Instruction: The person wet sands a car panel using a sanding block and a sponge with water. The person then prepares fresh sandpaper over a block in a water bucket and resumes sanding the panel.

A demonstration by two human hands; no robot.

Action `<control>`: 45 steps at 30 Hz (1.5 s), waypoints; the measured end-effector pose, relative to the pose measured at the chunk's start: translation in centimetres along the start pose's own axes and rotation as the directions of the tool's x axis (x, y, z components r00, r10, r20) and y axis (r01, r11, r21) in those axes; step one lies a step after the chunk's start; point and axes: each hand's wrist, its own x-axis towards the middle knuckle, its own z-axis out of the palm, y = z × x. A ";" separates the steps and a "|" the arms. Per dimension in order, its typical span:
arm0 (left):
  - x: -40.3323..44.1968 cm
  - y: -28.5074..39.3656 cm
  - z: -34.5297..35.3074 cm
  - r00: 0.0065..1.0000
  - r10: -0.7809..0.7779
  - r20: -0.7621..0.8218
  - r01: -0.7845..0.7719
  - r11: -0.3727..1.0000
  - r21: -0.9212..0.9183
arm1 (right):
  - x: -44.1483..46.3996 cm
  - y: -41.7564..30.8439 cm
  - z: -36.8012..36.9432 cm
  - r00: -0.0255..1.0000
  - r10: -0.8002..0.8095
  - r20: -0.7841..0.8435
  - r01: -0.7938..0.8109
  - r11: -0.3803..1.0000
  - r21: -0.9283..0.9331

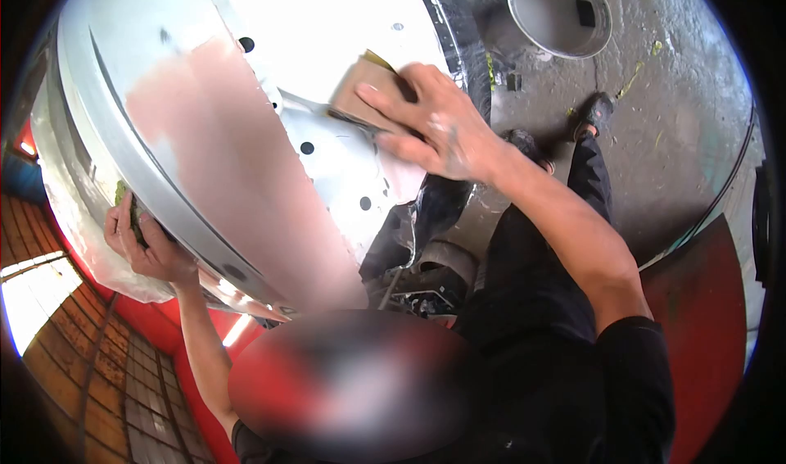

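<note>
A vehicle body panel (155, 87) in white and pale grey, with a broad dull-pink patch (237, 161), fills the left and middle of the view. My right hand (442, 128) grips a brown block wrapped in sandpaper (364, 91), held over the bright white part of the body beyond the row of round holes. Over at the panel's outer left edge, my left hand (155, 247) has its fingers curled on a green pad (121, 194). Most of that pad is hidden by the fingers and its exact kind is unclear.
A round bucket (560, 13) of greyish liquid stands on the wet concrete floor (655, 136). Clear plastic sheeting (78, 218) hangs at the far left. Dark mechanical parts (434, 276) show below the panel, near my legs. A red surface (696, 325) lies at the right.
</note>
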 end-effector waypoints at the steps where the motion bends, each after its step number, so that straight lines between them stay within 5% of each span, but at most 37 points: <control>1: 0.1 -0.2 -0.2 1.000 0.023 0.014 -0.024 1.000 0.019 | 0.6 0.1 0.3 1.000 -0.018 -0.022 0.018 1.000 -0.014; 6: 0.2 0.4 0.1 1.000 -0.012 -0.018 0.013 1.000 0.028 | -3.9 -0.1 1.9 0.987 -0.011 -0.160 0.024 0.996 0.080; 9: 0.0 0.7 0.2 0.999 -0.036 -0.004 0.036 0.999 0.013 | 0.6 0.0 0.4 0.993 -0.072 -0.098 0.067 0.997 -0.048; 19: 0.2 0.9 0.0 1.000 -0.025 0.005 0.025 1.000 0.012 | 0.9 -0.5 2.2 0.969 -0.060 -0.241 0.061 0.998 -0.001; 28: -0.1 -0.4 -0.1 1.000 -0.017 0.001 0.017 1.000 -0.002 | -9.4 -1.5 2.8 0.981 0.121 -0.154 -0.109 0.990 0.084; 35: -0.1 0.2 -0.3 0.999 -0.051 0.009 0.051 0.999 0.003 | -1.2 -2.4 3.4 0.982 0.050 -0.183 -0.042 0.998 0.047; 39: -0.1 -0.3 -0.2 0.998 -0.061 -0.005 0.061 0.998 -0.023 | -5.6 -2.7 4.7 0.964 0.020 -0.264 0.007 0.995 0.100; 45: -0.5 -0.4 -0.7 0.999 -0.043 0.029 0.041 0.998 0.042 | -0.6 -2.3 3.0 0.983 0.061 -0.175 -0.049 0.996 0.071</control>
